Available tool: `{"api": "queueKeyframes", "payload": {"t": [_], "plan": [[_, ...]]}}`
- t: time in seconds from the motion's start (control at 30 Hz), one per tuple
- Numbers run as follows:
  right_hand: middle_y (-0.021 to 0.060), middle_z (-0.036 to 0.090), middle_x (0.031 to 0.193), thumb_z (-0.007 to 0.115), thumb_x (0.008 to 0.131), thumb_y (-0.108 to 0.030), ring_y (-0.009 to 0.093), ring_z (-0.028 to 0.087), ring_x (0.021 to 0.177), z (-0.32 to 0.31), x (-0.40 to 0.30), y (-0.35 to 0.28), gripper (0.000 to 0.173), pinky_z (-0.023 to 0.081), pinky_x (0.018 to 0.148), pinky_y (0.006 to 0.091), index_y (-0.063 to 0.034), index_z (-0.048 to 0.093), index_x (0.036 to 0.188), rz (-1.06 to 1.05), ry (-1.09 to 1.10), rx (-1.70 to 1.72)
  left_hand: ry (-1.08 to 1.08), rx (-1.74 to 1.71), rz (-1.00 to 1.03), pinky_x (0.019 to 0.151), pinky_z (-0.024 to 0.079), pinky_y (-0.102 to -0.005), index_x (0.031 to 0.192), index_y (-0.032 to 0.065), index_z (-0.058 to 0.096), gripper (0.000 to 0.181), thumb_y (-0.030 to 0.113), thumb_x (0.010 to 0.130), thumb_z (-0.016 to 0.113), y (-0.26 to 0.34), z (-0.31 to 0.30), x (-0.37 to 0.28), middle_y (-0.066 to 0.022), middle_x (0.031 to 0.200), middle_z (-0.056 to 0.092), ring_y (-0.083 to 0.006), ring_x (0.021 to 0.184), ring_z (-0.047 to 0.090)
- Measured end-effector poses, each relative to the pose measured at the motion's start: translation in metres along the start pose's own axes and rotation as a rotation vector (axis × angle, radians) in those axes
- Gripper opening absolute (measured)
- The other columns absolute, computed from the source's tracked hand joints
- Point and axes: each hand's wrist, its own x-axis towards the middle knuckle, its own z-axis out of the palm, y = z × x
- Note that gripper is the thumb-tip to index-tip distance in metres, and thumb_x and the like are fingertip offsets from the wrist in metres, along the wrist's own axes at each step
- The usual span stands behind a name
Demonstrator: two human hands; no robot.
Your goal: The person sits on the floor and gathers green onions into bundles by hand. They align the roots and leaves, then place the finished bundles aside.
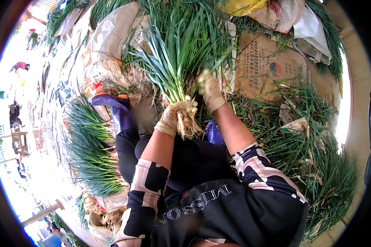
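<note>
My left hand, in a pale, dirty work glove, grips a bunch of spring onions close to the bulbs. Its white bulbs and stringy roots hang toward my lap, while the long green leaves fan away from me. Just right of the bunch is my right hand, gloved the same way. Its fingers are blurred by motion, with a smeared green streak above them, so I cannot tell whether it holds a leaf. Beyond both hands lies a heap of unsorted green onions.
Bundled spring onions lie in a row beside my left leg and purple rubber boot. Loose leaf litter covers the ground at right, near a flattened printed sack. Pale sacks lie at upper left.
</note>
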Motion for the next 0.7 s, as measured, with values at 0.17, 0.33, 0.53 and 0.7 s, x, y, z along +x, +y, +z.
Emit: {"api": "queueKeyframes", "payload": {"t": [0.17, 0.33, 0.53, 0.7], "plan": [[0.0013, 0.05, 0.085, 0.044, 0.088, -0.03, 0.013, 0.044, 0.07, -0.14, 0.077, -0.054, 0.019, 0.036, 0.054, 0.0247, -0.0122, 0.052, 0.088, -0.331, 0.317, 0.625, -0.148, -0.004, 0.091, 0.038, 0.044, -0.0199, 0.098, 0.0018, 0.049, 0.03, 0.009, 0.071, 0.061, 0.003, 0.019, -0.018, -0.0116, 0.086, 0.054, -0.0183, 0.07, 0.057], [0.0078, 0.052, 0.106, 0.054, 0.083, -0.023, 0.02, 0.05, 0.094, -0.269, 0.043, -0.083, 0.028, 0.042, 0.078, 0.0317, -0.0061, 0.052, 0.105, -0.244, 0.704, -0.389, -0.264, -0.083, 0.168, 0.041, 0.043, -0.0216, 0.096, 0.0056, 0.049, 0.028, 0.011, 0.071, 0.062, 0.005, 0.015, -0.012, -0.0115, 0.087, 0.054, -0.0165, 0.065, 0.054], [0.0084, 0.05, 0.122, 0.054, 0.08, -0.046, 0.022, 0.051, 0.106, -0.145, -0.053, -0.052, 0.057, 0.041, 0.091, 0.0364, -0.0128, 0.045, 0.125, 0.346, -0.281, -0.466, -0.493, -0.274, 0.208, 0.054, 0.038, -0.0234, 0.098, 0.0078, 0.049, 0.032, 0.014, 0.07, 0.064, 0.005, 0.016, -0.013, -0.0098, 0.086, 0.054, -0.0111, 0.058, 0.044], [0.0042, 0.055, 0.107, 0.044, 0.083, -0.057, 0.009, 0.053, 0.084, -0.007, -0.046, -0.038, 0.069, 0.041, 0.075, 0.0224, -0.005, 0.04, 0.128, 0.057, -0.731, 0.053, -0.517, -0.222, 0.158, 0.054, 0.036, -0.0232, 0.102, 0.007, 0.049, 0.036, 0.018, 0.071, 0.064, 0.007, 0.017, -0.018, -0.0086, 0.087, 0.052, -0.0097, 0.058, 0.043]]}}
